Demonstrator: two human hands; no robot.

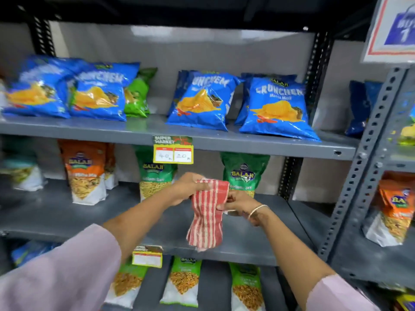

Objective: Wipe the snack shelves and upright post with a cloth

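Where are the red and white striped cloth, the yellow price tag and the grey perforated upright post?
Red and white striped cloth [207, 217], head view, middle of fabric.
Yellow price tag [173, 151], head view, centre.
Grey perforated upright post [361, 158], head view, mid-length.

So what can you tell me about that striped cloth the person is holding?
The cloth is a thin woven fabric with red and white stripes running along its length, folded or bunched into a narrow strip. It hangs in the air in front of the middle shelf, touching no shelf. The left hand grips its top edge, and the right hand pinches its right side a little lower. Its lower end dangles free, slightly flared.
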